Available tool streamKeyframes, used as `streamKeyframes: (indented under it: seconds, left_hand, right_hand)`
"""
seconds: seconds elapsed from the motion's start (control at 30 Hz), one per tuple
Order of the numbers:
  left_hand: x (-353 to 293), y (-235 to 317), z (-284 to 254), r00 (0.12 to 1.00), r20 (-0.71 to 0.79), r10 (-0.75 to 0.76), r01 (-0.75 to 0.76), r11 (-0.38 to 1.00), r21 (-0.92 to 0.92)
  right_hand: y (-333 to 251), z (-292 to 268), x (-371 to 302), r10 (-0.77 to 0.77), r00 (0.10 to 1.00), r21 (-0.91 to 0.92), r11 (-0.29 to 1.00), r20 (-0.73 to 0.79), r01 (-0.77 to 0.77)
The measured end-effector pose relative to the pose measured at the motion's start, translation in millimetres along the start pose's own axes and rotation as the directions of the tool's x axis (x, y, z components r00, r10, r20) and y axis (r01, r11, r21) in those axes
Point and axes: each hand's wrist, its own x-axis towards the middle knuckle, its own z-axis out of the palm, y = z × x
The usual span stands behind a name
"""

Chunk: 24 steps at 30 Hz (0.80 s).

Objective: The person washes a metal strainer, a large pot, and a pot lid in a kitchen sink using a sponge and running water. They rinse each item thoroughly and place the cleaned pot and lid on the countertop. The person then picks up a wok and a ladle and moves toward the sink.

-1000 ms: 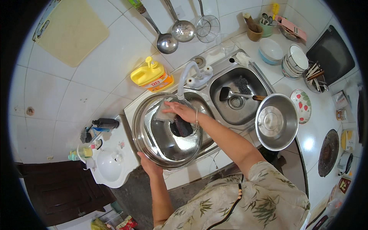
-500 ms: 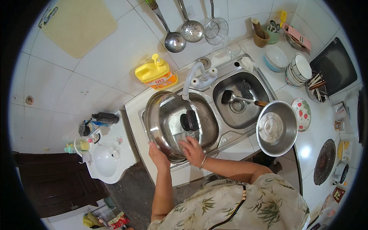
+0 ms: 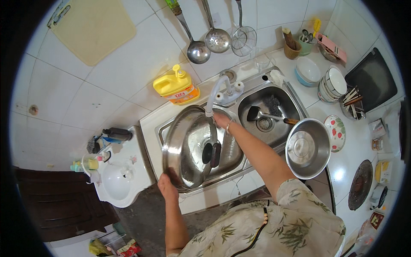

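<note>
A large shiny domed pot lid [image 3: 188,145] with a dark knob stands tilted over the left sink basin. My left hand [image 3: 167,186] grips its near-left rim, fingers partly hidden behind the edge. Just under the tap's white spout [image 3: 209,109], my right hand [image 3: 220,120] is closed at the far-right rim, its fingertips hard to see. Water streaks and glare show on the lid's surface. In the right basin [image 3: 280,96] lies a spatula [image 3: 272,116] with a wooden handle end, beside a dark scouring pad [image 3: 271,102].
A steel bowl [image 3: 307,147] rests at the right sink edge. Behind the sink stands a yellow detergent jug [image 3: 177,87]. Ladles and a strainer [image 3: 244,41] hang above. Stacked bowls [image 3: 333,83], a strawberry plate [image 3: 335,132] and a chopstick holder [image 3: 353,107] occupy the right counter.
The lid has tilted further, its knob dropping a little lower. My right hand has moved from near the knob up to the far rim under the spout; my left has slid slightly down.
</note>
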Motion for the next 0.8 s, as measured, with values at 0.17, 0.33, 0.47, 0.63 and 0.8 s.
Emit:
streamKeyframes:
  seconds: [0.17,0.33,0.47,0.63,0.8]
  left_hand:
    - [4.2,-15.9,-6.6,0.935,-0.272,-0.228,0.113,0.917,-0.383]
    - [6.0,-32.7,-7.2,0.909,-0.260,-0.325,0.123,0.807,-0.577]
    - [2.3,-31.9,-6.8,0.903,-0.270,-0.335,0.127,0.807,-0.576]
    - [-2.8,-34.0,-10.2,0.916,-0.215,-0.339,0.122,0.746,-0.655]
    - [-10.7,-33.6,-4.3,0.899,-0.129,-0.419,0.217,0.681,-0.700]
  right_hand:
    - [56.0,24.5,-30.0,0.003,0.993,0.076,0.997,-0.115,0.006]
    - [19.6,-21.8,-51.6,-0.585,0.753,-0.682,0.684,-0.299,0.261]
    - [25.5,-47.5,-49.8,-0.563,0.814,-0.903,0.410,-0.139,0.129]
    - [-2.5,-63.5,-32.9,-0.726,0.684,-0.868,0.387,-0.078,0.312]
    - [-43.9,-59.4,11.2,-0.564,0.821,-0.908,0.384,-0.088,0.166]
